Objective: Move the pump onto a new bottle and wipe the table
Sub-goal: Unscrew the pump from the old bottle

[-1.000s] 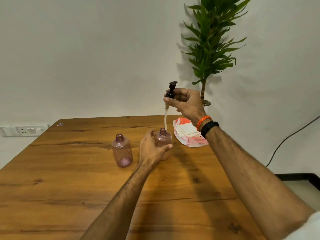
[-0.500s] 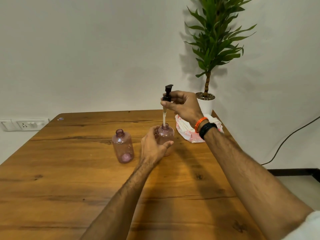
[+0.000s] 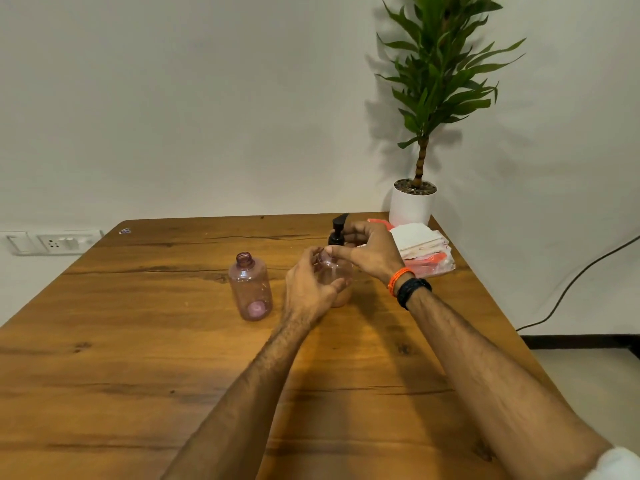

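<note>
Two pink see-through bottles stand on the wooden table (image 3: 138, 358). The left bottle (image 3: 250, 287) is uncapped and stands alone. My left hand (image 3: 308, 285) is wrapped around the right bottle (image 3: 335, 271), holding it upright. The black pump (image 3: 337, 230) sits in that bottle's neck, its tube down inside. My right hand (image 3: 370, 252) grips the pump's collar from the right, fingers over the neck. A folded white and orange cloth (image 3: 424, 251) lies just right of my right hand.
A potted plant in a white pot (image 3: 412, 206) stands at the table's far right corner, behind the cloth. A wall socket (image 3: 52, 241) is left of the table. A black cable (image 3: 571, 282) hangs along the right wall.
My right hand has lowered the pump from above the bottle down into its neck, the tube sliding inside. My left hand has stayed on the bottle. The view tilted down.
</note>
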### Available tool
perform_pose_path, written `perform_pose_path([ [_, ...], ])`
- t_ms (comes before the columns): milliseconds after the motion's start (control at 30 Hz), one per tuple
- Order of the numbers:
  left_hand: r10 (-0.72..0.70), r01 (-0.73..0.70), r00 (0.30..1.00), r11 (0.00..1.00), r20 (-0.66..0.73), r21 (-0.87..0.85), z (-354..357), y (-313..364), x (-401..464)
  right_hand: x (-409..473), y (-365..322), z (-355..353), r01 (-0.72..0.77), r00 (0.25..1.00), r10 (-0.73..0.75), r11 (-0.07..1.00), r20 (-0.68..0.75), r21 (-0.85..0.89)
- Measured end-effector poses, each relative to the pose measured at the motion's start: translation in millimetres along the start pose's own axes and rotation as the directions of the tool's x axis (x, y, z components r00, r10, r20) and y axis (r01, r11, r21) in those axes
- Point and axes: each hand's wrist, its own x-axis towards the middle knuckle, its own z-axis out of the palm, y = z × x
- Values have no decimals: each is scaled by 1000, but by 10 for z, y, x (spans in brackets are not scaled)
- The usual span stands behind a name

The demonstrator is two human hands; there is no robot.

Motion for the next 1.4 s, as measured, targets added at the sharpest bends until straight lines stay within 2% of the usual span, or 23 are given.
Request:
perform_pose_path([
  [200, 9, -9, 1000, 1000, -12, 2, 0, -13, 4, 2, -17, 9, 10, 998, -13, 998, -66, -58],
  [333, 5, -5, 1000, 1000, -5, 4, 5, -18, 4, -1, -30, 34, 4, 995, -19, 987, -94, -163],
  [533, -12, 12, 1000, 999, 11, -33, -4, -11, 27, -17, 15, -37, 13, 999, -12, 999, 43, -31],
  [633, -27, 27, 999, 999, 22, -30, -8, -14, 34, 6, -3, -20, 15, 1000, -15, 1000, -8, -21],
  [733, -24, 24, 1000, 999, 17, -29, -10, -23, 28, 20, -17, 29, 3, 997, -12, 994, -78, -111],
  [833, -15, 16, 1000, 1000, 19, -25, -5, -22, 23, 5, 8, 49, 24, 999, -29, 990, -34, -142],
  [967, -33, 34, 999, 998, 23, -48, -12, -29, 28, -11, 27, -38, 46, 997, -43, 998, 60, -48],
  [1100, -34, 36, 999, 998, 27, -55, -20, -31, 16, 5, 28, -43, 25, 1000, -25, 1000, 5, -13],
  [1200, -39, 40, 999, 998, 34, -54, -26, -17, 11, 24, 17, 10, 25, 998, -30, 997, -56, -77],
  [1400, -29, 32, 999, 998, 44, -62, -36, -20, 15, 6, 43, -64, 60, 996, -56, 996, 66, -64],
])
